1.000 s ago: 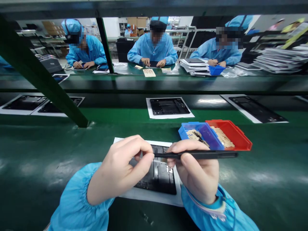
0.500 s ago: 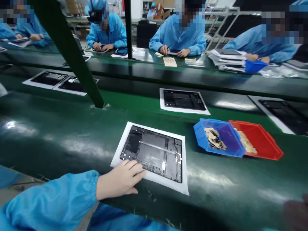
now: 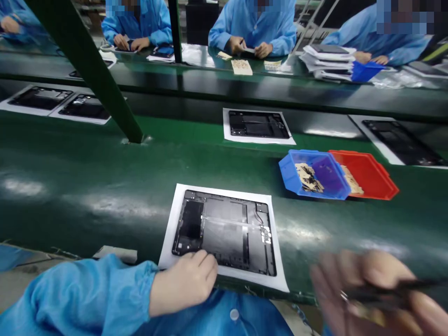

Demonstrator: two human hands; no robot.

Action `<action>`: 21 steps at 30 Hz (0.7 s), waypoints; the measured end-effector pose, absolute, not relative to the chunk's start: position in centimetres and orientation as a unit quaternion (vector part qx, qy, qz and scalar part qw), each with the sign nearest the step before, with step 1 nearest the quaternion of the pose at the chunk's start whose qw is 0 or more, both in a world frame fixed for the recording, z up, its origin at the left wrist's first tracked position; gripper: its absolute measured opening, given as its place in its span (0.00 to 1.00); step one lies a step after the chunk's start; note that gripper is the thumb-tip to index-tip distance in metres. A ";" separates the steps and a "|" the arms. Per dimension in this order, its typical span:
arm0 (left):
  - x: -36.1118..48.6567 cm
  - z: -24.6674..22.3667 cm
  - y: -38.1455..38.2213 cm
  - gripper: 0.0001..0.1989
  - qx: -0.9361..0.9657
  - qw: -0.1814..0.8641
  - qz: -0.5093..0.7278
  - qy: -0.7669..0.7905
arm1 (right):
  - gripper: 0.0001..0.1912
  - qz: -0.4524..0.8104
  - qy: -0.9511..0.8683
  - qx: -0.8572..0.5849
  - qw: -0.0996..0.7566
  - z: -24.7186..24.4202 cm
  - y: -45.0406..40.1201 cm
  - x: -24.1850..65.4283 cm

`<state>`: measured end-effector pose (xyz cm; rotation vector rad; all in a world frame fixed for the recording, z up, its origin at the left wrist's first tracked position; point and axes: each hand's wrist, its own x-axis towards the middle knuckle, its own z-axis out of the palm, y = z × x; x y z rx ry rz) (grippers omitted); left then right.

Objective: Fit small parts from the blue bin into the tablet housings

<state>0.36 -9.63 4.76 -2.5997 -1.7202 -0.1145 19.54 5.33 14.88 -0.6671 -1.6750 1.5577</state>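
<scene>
An opened tablet housing [image 3: 226, 233] lies on a white sheet [image 3: 224, 187] near the bench's front edge. My left hand [image 3: 187, 282] rests at the lower left edge of the housing and sheet, its fingers curled together over the rim; what they hold, if anything, is hidden. At the lower right, blurred by motion, my right hand [image 3: 376, 291] is raised close to the camera with its fingers wrapped round a thin dark tool [image 3: 395, 291]. It is apart from the housing.
A blue bin [image 3: 315, 175] and a red bin [image 3: 367, 175] with small tan pieces stand right of the housing. More housings [image 3: 259, 125] on sheets lie behind. A green post [image 3: 101, 79] slants down at the left. People in blue work across the bench.
My right hand has come in from the right edge with the dark tool. My left hand's fingers have curled in at the housing's edge. The view has tilted down.
</scene>
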 end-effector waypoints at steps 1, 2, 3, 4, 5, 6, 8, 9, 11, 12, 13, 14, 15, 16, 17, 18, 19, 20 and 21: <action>1.0 5.0 -10.2 0.10 -0.826 -0.007 -0.034 -0.563 | 0.10 0.654 -0.592 -0.292 0.370 15.0 5.0 18.1; 1.3 5.3 -10.5 0.11 -0.819 -0.024 -0.037 -0.572 | 0.09 0.675 -0.540 -0.311 0.395 15.0 4.8 16.7; 1.3 5.6 -10.4 0.10 -0.813 -0.046 -0.044 -0.579 | 0.08 0.699 -0.496 -0.323 0.401 14.9 4.8 15.4; 0.9 5.9 -10.0 0.10 -0.808 -0.068 -0.058 -0.583 | 0.08 0.712 -0.470 -0.331 0.404 14.6 4.9 14.1; 0.0 6.2 -9.3 0.11 -0.804 -0.084 -0.079 -0.584 | 0.08 0.725 -0.452 -0.332 0.400 14.1 5.1 13.0; -1.2 6.4 -8.3 0.13 -0.799 -0.091 -0.105 -0.585 | 0.08 0.738 -0.440 -0.331 0.390 13.6 5.3 11.9; -4.4 6.4 -5.8 0.12 -0.787 -0.054 -0.160 -0.593 | 0.07 0.759 -0.422 -0.320 0.379 12.4 5.9 9.8; -6.1 6.2 -4.5 0.11 -0.777 -0.033 -0.173 -0.605 | 0.07 0.763 -0.414 -0.314 0.384 11.8 6.2 8.8; -8.7 5.7 -2.2 0.10 -0.763 -0.028 -0.172 -0.623 | 0.07 0.761 -0.398 -0.308 0.410 10.5 6.8 6.9; -9.6 5.4 -1.3 0.09 -0.763 -0.038 -0.159 -0.626 | 0.06 0.752 -0.393 -0.310 0.429 9.9 7.1 6.1; -10.0 5.2 -0.6 0.09 -0.765 -0.048 -0.143 -0.627 | 0.06 0.742 -0.390 -0.313 0.446 9.2 7.3 5.5; -10.2 5.0 -0.1 0.09 -0.767 -0.054 -0.125 -0.627 | 0.06 0.731 -0.389 -0.317 0.462 8.6 7.5 4.9; -10.1 4.9 0.2 0.08 -0.768 -0.055 -0.110 -0.629 | 0.06 0.721 -0.390 -0.321 0.475 8.0 7.7 4.5; -9.9 4.9 0.3 0.07 -0.767 -0.051 -0.097 -0.632 | 0.05 0.712 -0.391 -0.325 0.485 7.4 7.8 4.2; -9.7 4.9 0.4 0.07 -0.766 -0.045 -0.087 -0.635 | 0.05 0.703 -0.394 -0.328 0.493 6.8 7.9 4.1; -9.5 4.9 0.5 0.06 -0.766 -0.043 -0.082 -0.636 | 0.05 0.695 -0.398 -0.332 0.499 6.4 8.0 4.0; -9.5 4.9 0.5 0.05 -0.768 -0.046 -0.081 -0.634 | 0.05 0.687 -0.404 -0.338 0.501 5.9 8.0 4.0; -9.5 4.7 0.6 0.05 -0.771 -0.052 -0.083 -0.630 | 0.05 0.678 -0.414 -0.346 0.500 5.6 8.0 4.0; -9.7 4.6 0.7 0.05 -0.774 -0.060 -0.089 -0.624 | 0.05 0.669 -0.425 -0.355 0.496 5.3 7.9 4.0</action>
